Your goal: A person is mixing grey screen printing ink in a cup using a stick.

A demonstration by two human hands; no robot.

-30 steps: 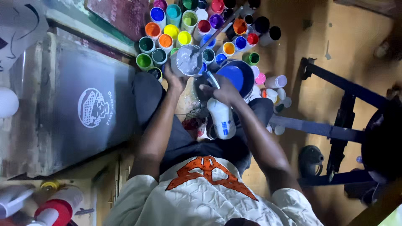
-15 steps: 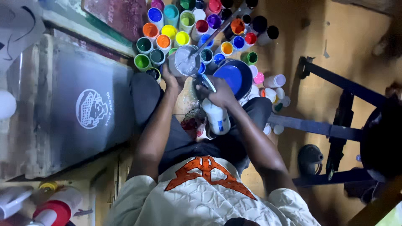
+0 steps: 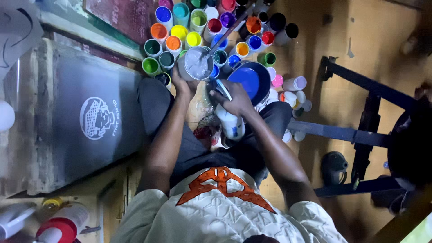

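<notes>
Paint-crowded floor, left hand (image 3: 182,85) gripping grey cup (image 3: 196,64), right hand (image 3: 234,99) clasping white bottle (image 3: 230,123), nozzle cupward.

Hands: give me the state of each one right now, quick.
Left hand: closed around the cup of grey paint, which has a stirring stick in it.
Right hand: closed on the white squeeze bottle.
</notes>
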